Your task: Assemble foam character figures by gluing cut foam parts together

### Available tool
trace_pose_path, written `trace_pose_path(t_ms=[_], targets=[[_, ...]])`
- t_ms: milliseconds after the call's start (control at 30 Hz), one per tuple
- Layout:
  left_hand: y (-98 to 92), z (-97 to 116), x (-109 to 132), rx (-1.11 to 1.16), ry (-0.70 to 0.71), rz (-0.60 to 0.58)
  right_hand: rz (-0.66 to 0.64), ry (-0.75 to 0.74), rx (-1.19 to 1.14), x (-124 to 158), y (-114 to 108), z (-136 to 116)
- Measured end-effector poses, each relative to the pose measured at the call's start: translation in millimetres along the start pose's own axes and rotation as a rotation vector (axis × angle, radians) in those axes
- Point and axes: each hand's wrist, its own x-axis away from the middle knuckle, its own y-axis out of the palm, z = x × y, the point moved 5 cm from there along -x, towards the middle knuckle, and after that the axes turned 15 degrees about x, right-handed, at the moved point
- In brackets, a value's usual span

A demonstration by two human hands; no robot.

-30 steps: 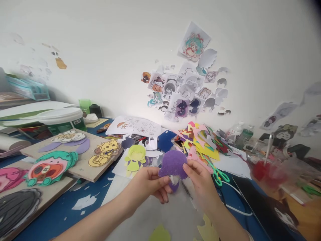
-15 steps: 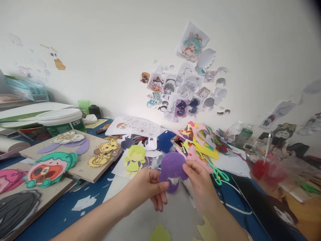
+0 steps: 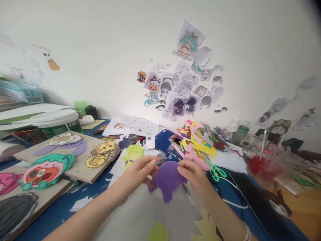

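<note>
A purple cutout (image 3: 172,180), felt or foam by its look, is held upright above the grey-white work surface (image 3: 135,214). My right hand (image 3: 193,175) pinches its upper right edge between thumb and fingers. At its left edge is my left hand (image 3: 140,172), fingers bent and thumb on top. A smaller purple part (image 3: 152,184) shows below the left fingers; whether it is joined to the larger one I cannot tell. Behind my left hand lies a yellow-green doll-shaped cutout (image 3: 134,154) on white paper. A pen (image 3: 188,194) lies beneath the right hand.
Green-handled scissors (image 3: 217,171) and a pink glue gun (image 3: 193,156) lie to the right, before a pile of coloured scraps (image 3: 200,134). Yellow-green scraps (image 3: 158,231) lie in front. Boards (image 3: 82,170) with finished figures stand left, near a white-lidded tub (image 3: 55,118).
The purple cutout has been turned, so its narrow part now points down and the pale torn-looking patch is out of sight. My left hand has moved up and left along it.
</note>
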Motion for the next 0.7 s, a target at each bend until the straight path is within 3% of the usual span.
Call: trace_pose_path(t_ms=[167,367,500,700], targets=[[9.4,-10,1,-0.034,-0.052,-0.086,-0.061,-0.006,0.046,-1,8,4],[1.0,-5,0,0.056,0.034,0.016,-0.041,-0.064,0.021,-1,3,4],[1.5,-1,2,0.081,0.031,0.015,-0.079,-0.044,-0.03,1,7,1],[4.2,-4,2,0.089,0.036,0.008,0.087,-0.082,-0.001,1,0,-3]])
